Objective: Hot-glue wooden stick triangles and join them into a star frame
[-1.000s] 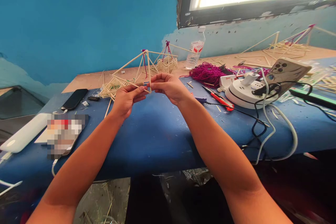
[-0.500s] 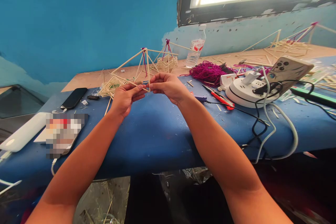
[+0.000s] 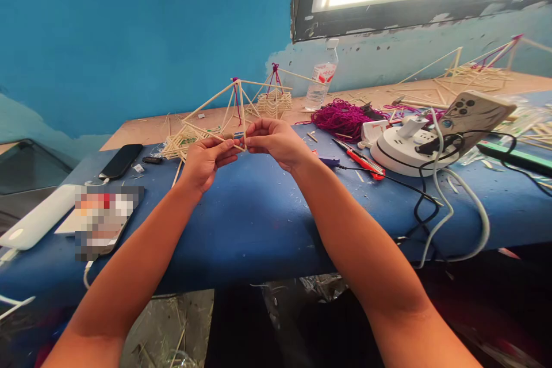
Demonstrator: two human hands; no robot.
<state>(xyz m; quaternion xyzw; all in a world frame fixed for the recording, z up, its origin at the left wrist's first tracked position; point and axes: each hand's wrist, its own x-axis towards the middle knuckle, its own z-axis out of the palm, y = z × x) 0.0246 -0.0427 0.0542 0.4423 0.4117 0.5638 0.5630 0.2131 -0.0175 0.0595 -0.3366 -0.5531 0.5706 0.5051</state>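
Over the far part of the blue table, my left hand (image 3: 207, 162) pinches the end of a thin wooden stick (image 3: 210, 134) low on a stick frame. My right hand (image 3: 273, 144) is closed on an upright stick (image 3: 242, 109) of the same frame, at the corner where the sticks meet. Purple string (image 3: 236, 98) ties the frame's peak and hangs down inside it. Behind my left hand lies a woven lattice of sticks (image 3: 175, 142). The joint between my fingertips is partly hidden.
A second stick model (image 3: 275, 103), a water bottle (image 3: 319, 77) and a purple string heap (image 3: 345, 121) stand behind. At right are a red utility knife (image 3: 366, 164), a white power strip (image 3: 401, 152) with cables and a propped phone (image 3: 474, 121). A black phone (image 3: 121, 161) lies left.
Both hands keep their hold at the frame's corner. Nothing else has visibly moved beyond a very slight shift of the view.
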